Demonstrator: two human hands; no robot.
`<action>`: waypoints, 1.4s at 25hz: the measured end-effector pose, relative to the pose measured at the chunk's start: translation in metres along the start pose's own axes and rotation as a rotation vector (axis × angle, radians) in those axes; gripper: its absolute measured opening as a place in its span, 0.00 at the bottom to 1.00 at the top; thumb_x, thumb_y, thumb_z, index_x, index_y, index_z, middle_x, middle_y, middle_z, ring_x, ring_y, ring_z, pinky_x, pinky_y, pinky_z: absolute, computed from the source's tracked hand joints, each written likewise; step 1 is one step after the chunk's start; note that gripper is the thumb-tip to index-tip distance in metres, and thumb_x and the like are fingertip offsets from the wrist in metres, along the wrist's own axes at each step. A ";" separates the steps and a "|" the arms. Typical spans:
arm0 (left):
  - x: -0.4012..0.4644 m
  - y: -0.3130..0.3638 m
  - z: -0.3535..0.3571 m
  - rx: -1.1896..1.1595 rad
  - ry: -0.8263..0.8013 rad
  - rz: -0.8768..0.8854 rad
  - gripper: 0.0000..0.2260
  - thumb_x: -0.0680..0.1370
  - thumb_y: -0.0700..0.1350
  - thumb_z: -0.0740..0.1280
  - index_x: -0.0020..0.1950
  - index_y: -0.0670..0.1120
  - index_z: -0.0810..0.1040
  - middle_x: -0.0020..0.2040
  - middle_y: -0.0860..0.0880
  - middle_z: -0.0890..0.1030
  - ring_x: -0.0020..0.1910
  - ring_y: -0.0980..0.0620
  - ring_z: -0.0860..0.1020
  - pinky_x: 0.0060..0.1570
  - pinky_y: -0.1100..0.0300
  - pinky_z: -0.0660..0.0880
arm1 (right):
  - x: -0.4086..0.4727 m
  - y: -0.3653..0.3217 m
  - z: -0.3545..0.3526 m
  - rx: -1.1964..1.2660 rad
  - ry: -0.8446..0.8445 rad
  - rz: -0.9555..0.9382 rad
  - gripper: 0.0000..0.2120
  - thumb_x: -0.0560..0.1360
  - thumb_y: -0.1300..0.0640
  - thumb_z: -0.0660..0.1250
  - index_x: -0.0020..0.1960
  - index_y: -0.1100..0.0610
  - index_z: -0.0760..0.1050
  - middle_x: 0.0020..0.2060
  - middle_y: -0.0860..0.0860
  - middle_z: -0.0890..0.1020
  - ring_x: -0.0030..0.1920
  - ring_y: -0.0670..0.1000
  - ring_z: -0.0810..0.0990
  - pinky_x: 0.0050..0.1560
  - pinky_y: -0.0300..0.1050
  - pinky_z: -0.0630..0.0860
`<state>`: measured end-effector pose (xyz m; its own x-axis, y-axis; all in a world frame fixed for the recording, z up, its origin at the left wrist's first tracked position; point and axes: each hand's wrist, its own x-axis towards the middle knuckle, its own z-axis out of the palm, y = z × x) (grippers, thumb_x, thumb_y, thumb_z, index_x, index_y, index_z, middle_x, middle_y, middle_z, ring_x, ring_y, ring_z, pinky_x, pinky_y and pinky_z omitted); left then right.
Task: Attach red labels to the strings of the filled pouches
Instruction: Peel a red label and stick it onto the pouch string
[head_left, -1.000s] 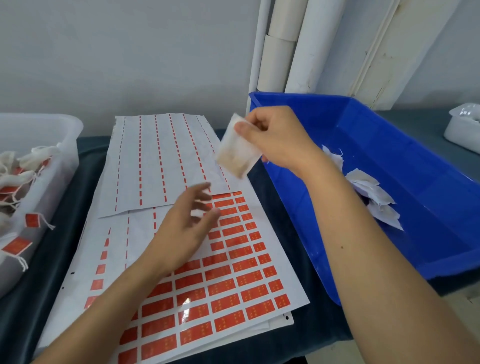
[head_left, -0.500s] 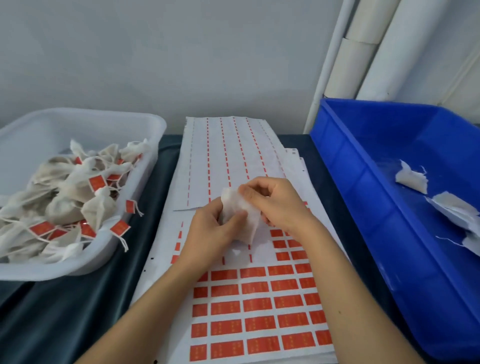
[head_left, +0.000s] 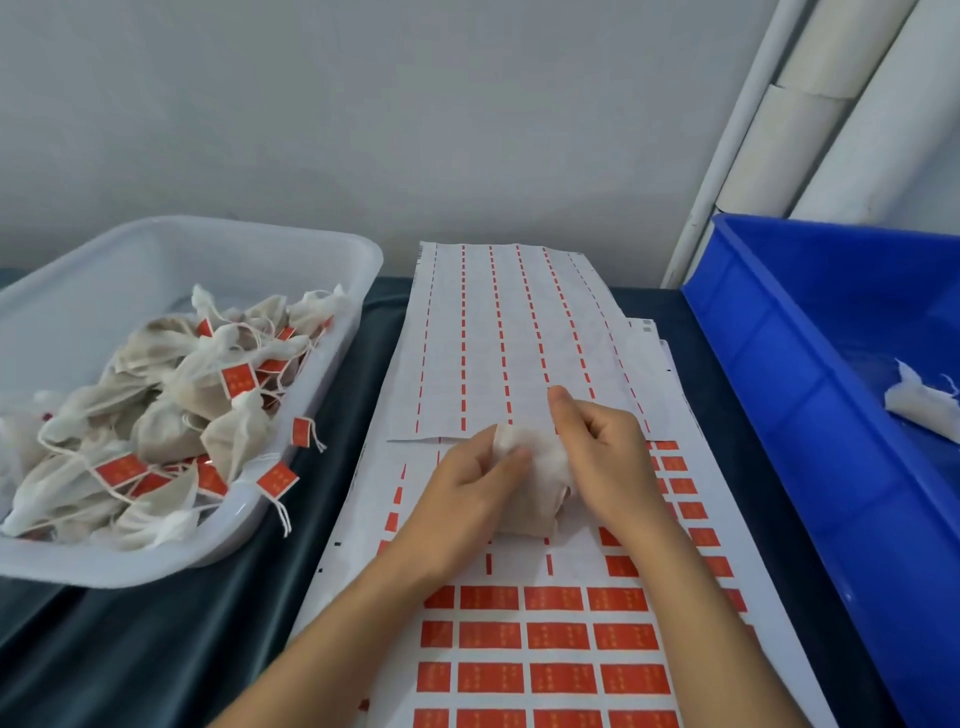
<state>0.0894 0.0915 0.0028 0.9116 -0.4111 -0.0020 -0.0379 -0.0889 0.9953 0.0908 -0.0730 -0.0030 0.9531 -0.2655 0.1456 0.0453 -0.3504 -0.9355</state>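
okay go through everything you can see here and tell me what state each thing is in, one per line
Pouch: filled, held in both hands over the label sheet, no label seen.
Left hand: grips the pouch.
Right hand: grips the pouch.
Label sheet: partly used, red labels left.
Top sheet: stripped.
White tub: holds labelled pouches.
Blue bin: holds an unlabelled pouch.

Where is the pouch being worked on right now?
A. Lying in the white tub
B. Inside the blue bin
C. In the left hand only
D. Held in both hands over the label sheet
D: the left hand and right hand both grip the pouch above the label sheet.
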 end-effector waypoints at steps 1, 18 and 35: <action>0.000 0.001 0.000 -0.010 -0.003 -0.006 0.14 0.87 0.52 0.60 0.53 0.69 0.82 0.52 0.63 0.85 0.51 0.62 0.84 0.44 0.73 0.78 | -0.002 -0.002 0.000 0.013 0.011 -0.006 0.24 0.77 0.34 0.61 0.38 0.53 0.79 0.36 0.44 0.85 0.35 0.47 0.83 0.34 0.35 0.78; 0.001 -0.003 0.002 0.004 0.027 0.003 0.17 0.77 0.66 0.67 0.61 0.60 0.80 0.50 0.58 0.87 0.48 0.53 0.87 0.43 0.62 0.83 | -0.005 -0.001 -0.022 -0.129 -0.015 -0.090 0.20 0.75 0.33 0.62 0.37 0.49 0.76 0.29 0.43 0.78 0.33 0.42 0.78 0.35 0.30 0.73; -0.007 -0.001 0.007 0.318 -0.077 0.034 0.15 0.81 0.65 0.60 0.44 0.57 0.77 0.41 0.63 0.82 0.42 0.61 0.83 0.38 0.73 0.76 | -0.010 -0.007 -0.019 -0.186 0.521 -0.347 0.14 0.78 0.41 0.66 0.40 0.49 0.72 0.37 0.35 0.80 0.35 0.45 0.84 0.29 0.43 0.81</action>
<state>0.0801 0.0879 0.0014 0.8743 -0.4852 0.0116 -0.2054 -0.3481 0.9147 0.0754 -0.0853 0.0084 0.6202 -0.4933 0.6100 0.2275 -0.6311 -0.7416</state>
